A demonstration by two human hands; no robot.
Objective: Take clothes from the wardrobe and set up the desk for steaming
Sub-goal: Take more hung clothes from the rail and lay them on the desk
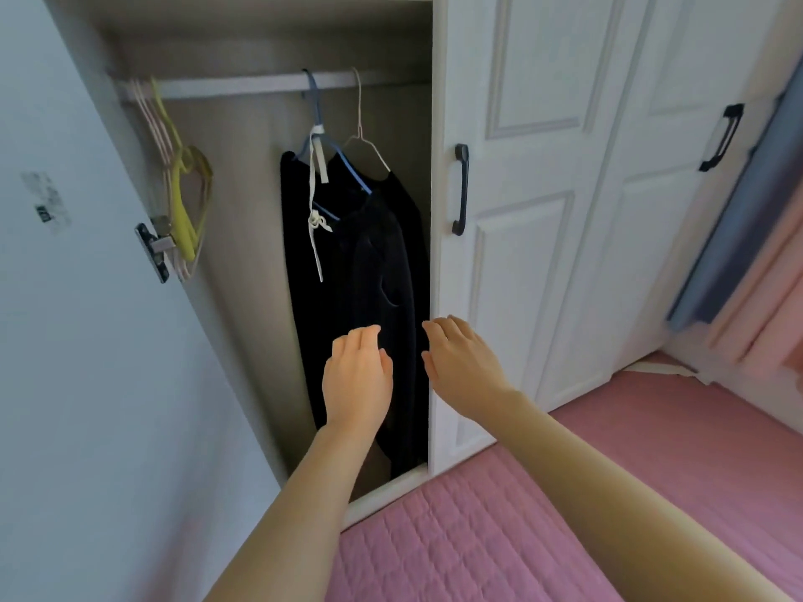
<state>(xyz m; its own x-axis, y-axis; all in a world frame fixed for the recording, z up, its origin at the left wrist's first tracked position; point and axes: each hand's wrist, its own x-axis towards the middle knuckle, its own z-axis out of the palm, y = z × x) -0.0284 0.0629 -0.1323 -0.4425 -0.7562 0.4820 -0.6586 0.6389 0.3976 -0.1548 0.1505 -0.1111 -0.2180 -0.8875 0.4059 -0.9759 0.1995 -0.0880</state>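
Observation:
Dark clothes (pixel 360 271) hang in the open wardrobe from a blue hanger (pixel 319 136) and a thin wire hanger (pixel 363 136) on the rail (pixel 243 85). A white drawstring (pixel 316 219) dangles down their front. My left hand (pixel 357 380) is raised in front of the lower part of the clothes, fingers apart, holding nothing. My right hand (pixel 462 362) is beside it near the edge of the shut wardrobe door (pixel 521 236), also spread and empty. No desk or steamer is in view.
The opened door (pixel 87 341) stands at the left, with pink and yellow bare hangers (pixel 184 202) at the rail's left end. A pink quilted bed cover (pixel 499 536) lies below. Further shut doors with black handles (pixel 722 136) and curtains (pixel 747 254) are at the right.

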